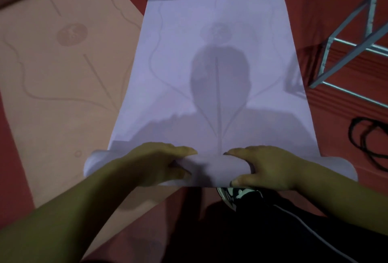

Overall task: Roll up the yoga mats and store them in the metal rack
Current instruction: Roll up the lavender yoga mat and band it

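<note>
A lavender yoga mat (218,86) lies lengthwise on the red floor (336,11), with its near end rolled. The left hand (155,164) and right hand (270,168) curl their fingers around the roll. The mat looks soft, light and springy, so even pressure should suit it. A peach mat (63,74) lies to the left. A metal rack (326,57) stands far right, with a black cord (353,132) nearer.

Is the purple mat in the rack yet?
No, the purple mat lies mostly flat on the floor, beside the rack.
</note>
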Demonstrator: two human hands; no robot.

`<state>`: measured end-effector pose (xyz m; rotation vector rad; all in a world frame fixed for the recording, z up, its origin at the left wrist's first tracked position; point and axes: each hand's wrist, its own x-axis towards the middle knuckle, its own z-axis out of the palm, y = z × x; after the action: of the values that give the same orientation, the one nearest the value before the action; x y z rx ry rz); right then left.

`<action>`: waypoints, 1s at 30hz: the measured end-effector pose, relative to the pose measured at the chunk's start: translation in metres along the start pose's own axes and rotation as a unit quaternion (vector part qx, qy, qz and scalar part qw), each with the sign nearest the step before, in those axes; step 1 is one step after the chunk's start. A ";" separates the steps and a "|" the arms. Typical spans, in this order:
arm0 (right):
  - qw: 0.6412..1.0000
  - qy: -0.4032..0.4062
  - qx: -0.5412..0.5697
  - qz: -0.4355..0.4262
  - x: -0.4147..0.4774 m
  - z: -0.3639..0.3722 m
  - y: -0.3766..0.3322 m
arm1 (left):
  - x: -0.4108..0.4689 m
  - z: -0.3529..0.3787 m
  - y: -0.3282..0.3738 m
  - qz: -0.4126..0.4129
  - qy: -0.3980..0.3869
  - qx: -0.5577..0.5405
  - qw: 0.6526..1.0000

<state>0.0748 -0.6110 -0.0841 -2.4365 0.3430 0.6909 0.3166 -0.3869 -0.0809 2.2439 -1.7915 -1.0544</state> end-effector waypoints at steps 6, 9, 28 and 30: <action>1.000 0.002 -0.007 0.016 -0.004 0.010 -0.002 | 0.001 0.006 -0.001 -0.001 -0.007 -0.025 1.000; 0.995 0.070 -0.068 0.006 -0.010 0.024 -0.005 | 0.005 0.004 -0.002 -0.012 -0.029 -0.029 0.999; 0.996 0.075 -0.043 -0.003 0.003 0.018 0.003 | 0.000 0.040 -0.003 0.051 0.174 0.130 0.975; 0.985 0.140 -0.093 -0.032 0.002 0.027 0.000 | 0.005 0.037 -0.008 0.040 0.136 0.106 0.984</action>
<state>0.0655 -0.5953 -0.1042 -2.7158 0.3205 0.3667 0.3032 -0.3763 -0.1151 2.2724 -1.9289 -0.5319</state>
